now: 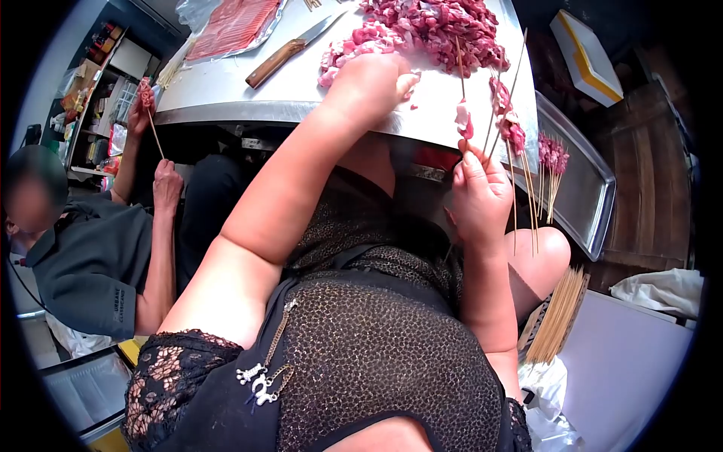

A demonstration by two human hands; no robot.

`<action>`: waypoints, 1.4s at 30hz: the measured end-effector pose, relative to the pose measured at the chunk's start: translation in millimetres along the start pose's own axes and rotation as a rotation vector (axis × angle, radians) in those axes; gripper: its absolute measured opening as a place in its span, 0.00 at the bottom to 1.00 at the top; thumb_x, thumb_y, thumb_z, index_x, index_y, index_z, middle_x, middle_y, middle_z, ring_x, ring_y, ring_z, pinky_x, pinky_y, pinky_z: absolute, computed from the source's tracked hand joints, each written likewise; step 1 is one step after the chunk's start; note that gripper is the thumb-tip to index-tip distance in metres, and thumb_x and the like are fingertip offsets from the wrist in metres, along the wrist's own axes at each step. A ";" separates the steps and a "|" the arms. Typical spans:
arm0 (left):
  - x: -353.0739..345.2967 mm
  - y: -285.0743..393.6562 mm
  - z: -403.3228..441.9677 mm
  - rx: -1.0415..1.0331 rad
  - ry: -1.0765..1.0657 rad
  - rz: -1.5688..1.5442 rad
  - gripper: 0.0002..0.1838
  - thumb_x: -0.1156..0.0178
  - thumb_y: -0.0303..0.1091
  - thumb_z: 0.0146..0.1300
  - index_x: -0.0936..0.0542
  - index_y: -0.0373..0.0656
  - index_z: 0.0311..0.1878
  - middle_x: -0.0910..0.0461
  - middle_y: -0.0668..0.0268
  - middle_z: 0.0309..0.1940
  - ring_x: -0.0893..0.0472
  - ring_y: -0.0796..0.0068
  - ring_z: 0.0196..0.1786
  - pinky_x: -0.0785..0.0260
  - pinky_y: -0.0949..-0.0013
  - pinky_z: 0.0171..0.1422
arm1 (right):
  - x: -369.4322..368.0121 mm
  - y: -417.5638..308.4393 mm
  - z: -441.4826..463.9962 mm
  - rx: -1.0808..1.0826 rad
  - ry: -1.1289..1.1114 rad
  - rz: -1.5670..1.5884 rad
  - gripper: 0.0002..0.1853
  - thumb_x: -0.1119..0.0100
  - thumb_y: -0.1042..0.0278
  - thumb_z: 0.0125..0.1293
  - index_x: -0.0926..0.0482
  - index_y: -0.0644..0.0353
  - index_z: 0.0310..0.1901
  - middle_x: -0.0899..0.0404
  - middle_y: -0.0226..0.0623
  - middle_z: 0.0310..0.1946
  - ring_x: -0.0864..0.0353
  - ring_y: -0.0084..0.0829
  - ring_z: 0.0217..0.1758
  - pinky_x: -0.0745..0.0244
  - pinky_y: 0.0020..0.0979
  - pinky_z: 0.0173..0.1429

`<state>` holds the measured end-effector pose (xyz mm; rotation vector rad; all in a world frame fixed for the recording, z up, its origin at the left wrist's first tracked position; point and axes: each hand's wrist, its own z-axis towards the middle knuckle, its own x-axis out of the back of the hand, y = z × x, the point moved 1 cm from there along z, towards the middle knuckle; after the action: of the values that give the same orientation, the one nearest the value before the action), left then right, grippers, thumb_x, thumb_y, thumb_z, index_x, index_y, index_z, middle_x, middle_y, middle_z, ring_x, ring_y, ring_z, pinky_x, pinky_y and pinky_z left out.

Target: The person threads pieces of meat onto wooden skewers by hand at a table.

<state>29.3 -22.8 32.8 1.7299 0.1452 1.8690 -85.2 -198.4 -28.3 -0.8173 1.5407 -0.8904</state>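
Observation:
My left hand (374, 87) is at the front edge of the metal table (294, 98), beside the pile of cut raw meat (429, 30). Its fingers are bent and closed, and a small pale piece shows at the fingertips; most of the grip is hidden. My right hand (480, 188) pinches a thin wooden skewer (460, 68) that stands nearly upright with pieces of meat (465, 119) low on it. Just right of that hand, meat-loaded skewers (508, 120) lie over the table's edge, their bare sticks hanging down.
A knife (286, 62) and sliced meat on plastic (235, 29) lie at the back left. A co-worker (90, 256) at left holds a meat skewer (146, 94). More skewers (553, 158), a metal tray (584, 173) and a box of bare sticks (557, 316) are at right.

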 end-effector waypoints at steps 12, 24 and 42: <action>-9.7 -10.8 -0.8 0.114 0.069 -0.985 0.10 0.51 0.30 0.67 0.21 0.37 0.44 0.18 0.61 0.39 0.17 0.71 0.42 0.22 0.71 0.43 | 5.7 12.6 -6.0 0.051 -0.071 -0.214 0.09 0.47 0.72 0.68 0.22 0.65 0.46 0.29 0.22 0.22 0.35 0.11 0.22 0.41 0.14 0.26; -7.1 -0.3 -12.0 0.271 0.121 -1.669 0.14 0.50 0.36 0.69 0.26 0.31 0.45 0.19 0.49 0.40 0.17 0.57 0.45 0.22 0.63 0.50 | 13.2 17.3 -9.7 0.050 -0.046 -0.393 0.10 0.47 0.73 0.67 0.21 0.67 0.46 0.27 0.23 0.22 0.33 0.12 0.23 0.36 0.17 0.28; -24.8 2.1 -11.0 0.240 0.266 -1.645 0.11 0.44 0.22 0.63 0.29 0.33 0.49 0.21 0.54 0.43 0.18 0.62 0.45 0.21 0.63 0.53 | 11.6 1.6 -18.1 0.083 -0.052 -0.475 0.10 0.46 0.73 0.66 0.20 0.66 0.45 0.27 0.23 0.22 0.32 0.12 0.23 0.34 0.17 0.29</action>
<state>17.9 -33.0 10.4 0.7809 1.4159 0.7450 -104.7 -205.8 -33.5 -1.1614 1.2730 -1.2557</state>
